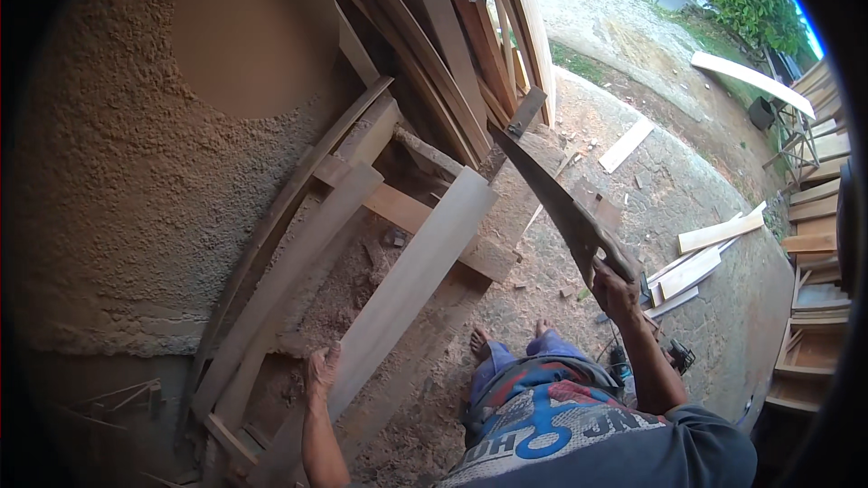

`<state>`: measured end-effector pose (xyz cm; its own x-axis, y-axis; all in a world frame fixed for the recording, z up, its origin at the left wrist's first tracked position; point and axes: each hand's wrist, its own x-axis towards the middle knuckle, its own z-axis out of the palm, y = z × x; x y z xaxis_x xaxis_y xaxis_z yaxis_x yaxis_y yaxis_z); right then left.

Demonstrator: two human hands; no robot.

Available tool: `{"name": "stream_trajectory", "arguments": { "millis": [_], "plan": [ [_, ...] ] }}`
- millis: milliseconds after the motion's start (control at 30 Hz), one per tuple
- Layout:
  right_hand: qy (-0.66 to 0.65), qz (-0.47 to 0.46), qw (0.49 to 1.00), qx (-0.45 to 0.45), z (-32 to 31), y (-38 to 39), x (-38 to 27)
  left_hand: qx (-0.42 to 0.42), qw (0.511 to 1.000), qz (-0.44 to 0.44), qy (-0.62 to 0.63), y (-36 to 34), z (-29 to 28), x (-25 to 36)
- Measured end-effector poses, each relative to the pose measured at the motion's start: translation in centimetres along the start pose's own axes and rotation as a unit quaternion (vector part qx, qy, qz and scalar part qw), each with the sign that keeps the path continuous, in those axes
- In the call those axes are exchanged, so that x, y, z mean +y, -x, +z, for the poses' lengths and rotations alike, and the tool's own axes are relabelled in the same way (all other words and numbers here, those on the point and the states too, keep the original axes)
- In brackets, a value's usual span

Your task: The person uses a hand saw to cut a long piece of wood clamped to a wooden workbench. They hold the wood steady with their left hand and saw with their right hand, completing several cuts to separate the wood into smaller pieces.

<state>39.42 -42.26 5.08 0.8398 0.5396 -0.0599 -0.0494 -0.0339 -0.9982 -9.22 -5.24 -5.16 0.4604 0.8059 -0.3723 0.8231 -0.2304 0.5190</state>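
Note:
My right hand (617, 291) is closed round the handle of a handsaw (556, 199). Its long dark blade slants up and to the left, with the tip near the far end of the bench. A pale wooden board (420, 276) lies slantwise across a rough wooden bench frame (398, 208). At the board's nearer left edge, my left hand (321, 370) grips it, with the fingers partly hidden. The saw blade appears apart from the board, to the right of its far end.
Another plank (289, 285) lies along the bench beside the rough wall (117, 217). Tall timbers (443, 45) lean at the back. Offcuts (692, 271) are piled on the sawdust-strewn floor to the right, near a dark power tool (678, 357). Wooden frames (809, 343) stand at far right.

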Motion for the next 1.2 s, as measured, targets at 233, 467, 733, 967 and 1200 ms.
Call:
{"name": "stream_trajectory", "arguments": {
  "millis": [233, 467, 733, 967, 1200],
  "plan": [
    [-0.023, 0.032, 0.999, -0.019, 1.5, 1.3, -0.7, -0.033, 0.995, -0.056, -0.077, -2.2, 3.1, -8.6],
    [0.139, -0.026, 0.99, -0.021, 0.3, 2.4, -0.3, 0.146, 0.978, 0.128, -0.078, -4.7, 6.2, 4.4],
    [0.194, -0.045, 0.975, -0.103, -1.2, 1.4, 0.3, 0.308, 0.907, 0.281, 0.062, -14.5, 18.9, 27.6],
    [0.269, -0.235, 0.921, -0.157, -3.6, 0.7, 0.0, 0.309, 0.937, 0.109, -0.118, -19.1, 22.7, 30.1],
    [0.229, -0.167, 0.94, -0.191, -3.9, -1.1, 0.8, 0.23, 0.962, 0.055, -0.133, -15.9, 23.2, 33.0]
  ]
}}
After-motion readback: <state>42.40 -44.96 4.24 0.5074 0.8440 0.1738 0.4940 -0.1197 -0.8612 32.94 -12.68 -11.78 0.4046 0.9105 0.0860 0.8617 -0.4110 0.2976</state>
